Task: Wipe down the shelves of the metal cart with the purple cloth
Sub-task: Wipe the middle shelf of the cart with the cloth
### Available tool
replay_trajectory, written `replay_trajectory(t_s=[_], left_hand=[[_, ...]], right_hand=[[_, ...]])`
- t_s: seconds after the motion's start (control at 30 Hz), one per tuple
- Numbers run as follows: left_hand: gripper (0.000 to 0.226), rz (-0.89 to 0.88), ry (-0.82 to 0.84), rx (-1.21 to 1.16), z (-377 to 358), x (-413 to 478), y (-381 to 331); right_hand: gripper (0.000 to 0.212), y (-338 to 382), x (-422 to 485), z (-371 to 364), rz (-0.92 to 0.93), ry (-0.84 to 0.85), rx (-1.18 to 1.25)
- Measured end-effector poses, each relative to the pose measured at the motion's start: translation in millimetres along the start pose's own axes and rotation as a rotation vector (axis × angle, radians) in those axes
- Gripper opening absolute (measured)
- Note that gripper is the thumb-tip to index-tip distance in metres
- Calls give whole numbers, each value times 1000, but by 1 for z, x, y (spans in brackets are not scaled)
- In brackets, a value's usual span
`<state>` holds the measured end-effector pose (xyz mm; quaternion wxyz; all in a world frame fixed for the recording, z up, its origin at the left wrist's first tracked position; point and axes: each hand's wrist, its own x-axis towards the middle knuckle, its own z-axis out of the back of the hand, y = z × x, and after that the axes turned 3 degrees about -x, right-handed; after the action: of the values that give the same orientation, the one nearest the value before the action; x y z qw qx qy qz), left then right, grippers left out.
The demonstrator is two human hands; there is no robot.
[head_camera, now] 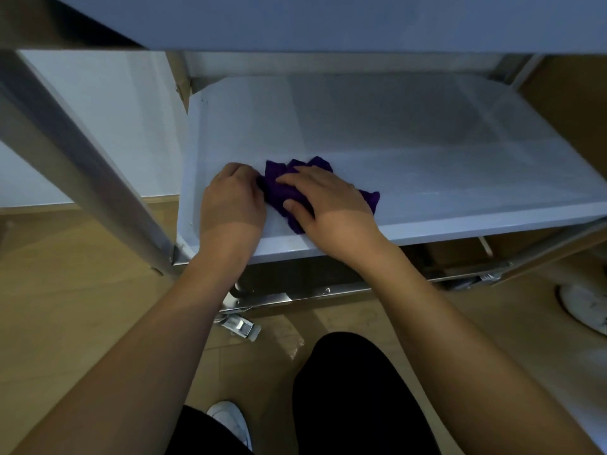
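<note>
On the middle shelf (427, 152) of the cart, front-left corner, the purple cloth (282, 192) is lying bunched. The right hand (328, 205) is pressing down on it, fingers fairly straight. The left hand (230, 198) is touching its left edge with fingers curled; can't tell if it's pinching. The upper shelf (328, 21) is overhanging the top, and the corner post (82, 165) is crossing at left. A caster (238, 325) and a white shoe (230, 418) are sitting on the wood floor (82, 307).
</note>
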<state>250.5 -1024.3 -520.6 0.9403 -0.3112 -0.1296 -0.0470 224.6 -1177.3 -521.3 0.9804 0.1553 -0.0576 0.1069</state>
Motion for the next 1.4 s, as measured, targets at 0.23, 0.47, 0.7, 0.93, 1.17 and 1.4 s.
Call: replay_trajectory(t_s=[0.23, 0.47, 0.7, 0.93, 1.17, 1.4], left_hand=[[30, -89, 62, 55, -1, -10, -12], [27, -319, 164, 93, -25, -30, -40], [32, -408, 224, 92, -55, -32, -92], [27, -365, 197, 48, -83, -37, -109], [28, -354, 159, 26, -83, -41, -106], [27, -328, 171, 13, -85, -42, -110]], right_hand=[[42, -24, -21, 8, -98, -48, -72], [42, -73, -31, 22, -170, -86, -33], [43, -131, -36, 39, -258, -90, -93], [47, -168, -53, 52, -489, -150, -230], [41, -135, -36, 35, -298, -143, -124], [42, -197, -53, 64, -453, -183, -99]])
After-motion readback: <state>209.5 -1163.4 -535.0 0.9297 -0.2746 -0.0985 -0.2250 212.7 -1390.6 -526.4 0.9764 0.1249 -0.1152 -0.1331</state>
